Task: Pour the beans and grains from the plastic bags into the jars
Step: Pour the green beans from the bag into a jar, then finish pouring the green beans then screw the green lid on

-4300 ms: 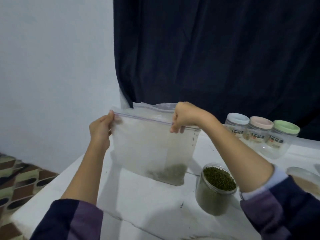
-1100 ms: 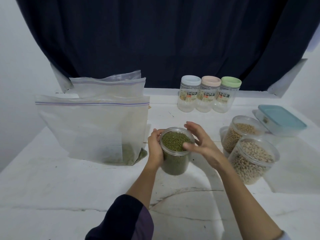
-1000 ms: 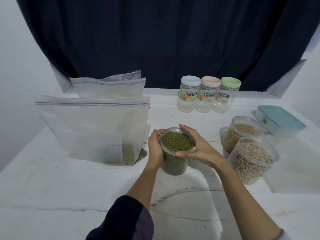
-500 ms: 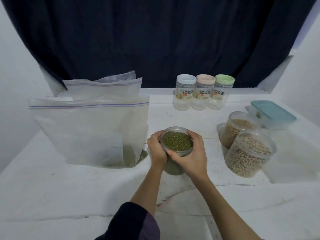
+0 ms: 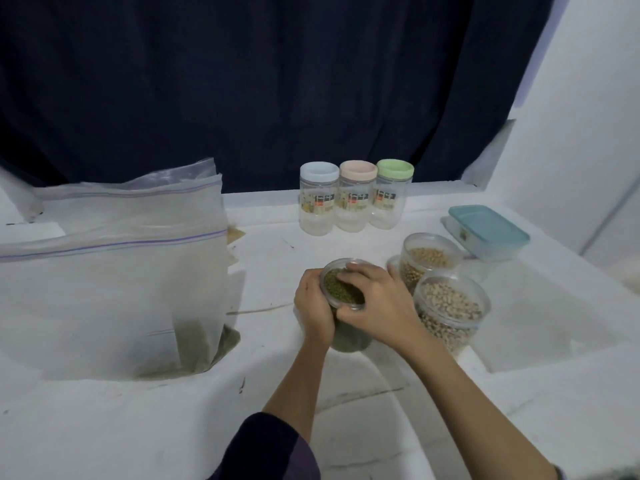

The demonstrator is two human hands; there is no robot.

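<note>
On white table (image 5: 450, 427), both hands' grip wrapped round green-bean jar (image 5: 348, 337), left hand (image 5: 313, 311), right hand (image 5: 379, 303), labels unreadable.

— What are we working on?
— A white table (image 5: 145, 420). On it we see plastic bags (image 5: 114, 289) far left, three lidded jars (image 5: 356, 199) at the far edge, a green-bean jar (image 5: 346, 306) in the middle, two open jars (image 5: 446, 292) and a teal-lidded box (image 5: 488, 232) at right.
</note>
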